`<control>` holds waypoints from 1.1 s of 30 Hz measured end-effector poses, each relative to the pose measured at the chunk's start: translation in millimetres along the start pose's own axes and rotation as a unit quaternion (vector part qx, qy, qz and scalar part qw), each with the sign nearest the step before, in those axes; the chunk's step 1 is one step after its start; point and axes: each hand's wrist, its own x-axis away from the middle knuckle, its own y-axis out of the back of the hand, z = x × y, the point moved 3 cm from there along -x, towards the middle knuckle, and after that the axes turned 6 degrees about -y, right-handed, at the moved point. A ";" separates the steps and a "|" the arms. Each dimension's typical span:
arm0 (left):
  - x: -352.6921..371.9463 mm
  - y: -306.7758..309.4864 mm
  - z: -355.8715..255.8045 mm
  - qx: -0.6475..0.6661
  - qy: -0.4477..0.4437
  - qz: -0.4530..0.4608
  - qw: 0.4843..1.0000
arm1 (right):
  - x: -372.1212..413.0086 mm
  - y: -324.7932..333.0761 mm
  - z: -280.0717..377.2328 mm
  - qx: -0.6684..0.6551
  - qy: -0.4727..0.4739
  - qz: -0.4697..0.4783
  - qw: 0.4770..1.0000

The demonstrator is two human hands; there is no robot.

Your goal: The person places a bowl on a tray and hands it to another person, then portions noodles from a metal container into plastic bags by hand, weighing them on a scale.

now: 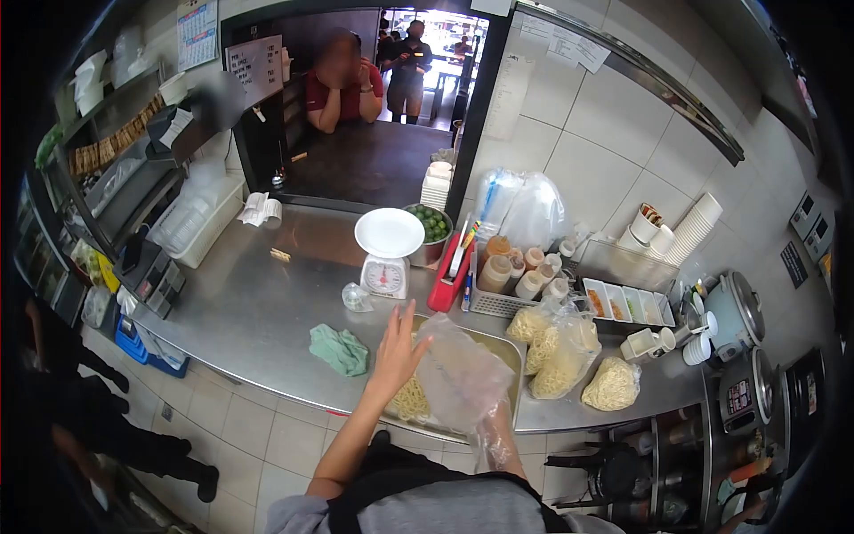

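My left hand (400, 351) is raised over the left part of a metal tray (519, 360), its fingers spread and nothing in them. Clear, crumpled plastic (458, 360) covers my right hand (491, 405) and wrist. It spreads over the tray beside my left hand, and my right fingers cannot be made out through it. Yellow noodles (409, 400) lie in the tray, partly hidden by my left arm and the plastic. Left of the tray is a crumpled green cloth (339, 350).
Behind the tray stand a dial scale (385, 278) with a white plate, a red dispenser (449, 271) and a basket of sauce bottles (511, 303). Bagged noodles (562, 360) sit to the right. One person (347, 89) leans at the serving window; others stand beyond and at left.
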 end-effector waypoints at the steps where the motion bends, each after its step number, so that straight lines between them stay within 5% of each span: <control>1: 6.9 1.2 -9.5 -0.020 -0.019 0.008 1.000 | -1.5 -4.8 0.3 -0.002 0.008 0.016 1.000; 3: 24.5 19.8 -43.9 -0.057 -0.059 0.035 0.996 | -5.3 -14.3 1.3 -0.003 0.022 0.042 0.999; 6: 41.6 41.3 -92.1 0.174 -0.083 0.137 0.972 | -9.3 -30.9 4.6 0.008 0.050 0.087 0.995; 13: 45.3 66.0 -84.2 0.129 -0.073 0.063 0.987 | -10.4 -69.9 7.2 0.055 0.127 0.152 0.979; 15: 37.1 79.2 -77.8 0.129 -0.054 0.081 0.987 | -16.0 -73.4 8.8 0.157 0.202 0.120 0.959; 18: 34.2 94.7 -76.8 0.074 -0.088 0.173 0.978 | -8.1 -86.1 16.2 0.000 -0.067 0.063 0.996; 21: 40.0 106.3 -72.3 0.108 -0.096 0.143 0.979 | -4.7 -86.6 18.5 -0.099 -0.127 0.085 0.983; 24: 48.0 108.2 -51.4 0.054 -0.039 0.162 0.985 | -3.8 -92.8 12.6 0.154 0.013 0.097 0.983; 27: 47.2 127.6 -37.6 -0.107 -0.067 0.031 0.992 | -0.4 -101.7 13.1 0.079 0.016 0.209 0.974; 30: 53.8 149.4 -21.9 -0.082 0.092 0.008 0.992 | -5.6 -96.0 30.6 0.249 -0.104 0.142 0.952; 31: 55.5 155.0 -19.2 -0.068 0.100 -0.001 0.993 | -14.5 -87.7 37.6 0.325 -0.129 0.116 0.930; 32: 58.1 160.4 -17.2 -0.054 0.106 -0.009 0.993 | -31.6 -58.4 23.2 0.488 0.097 0.129 0.857; 33: 61.7 165.4 -13.8 -0.038 0.113 -0.017 0.993 | -34.2 -50.7 5.7 0.610 0.044 0.082 0.787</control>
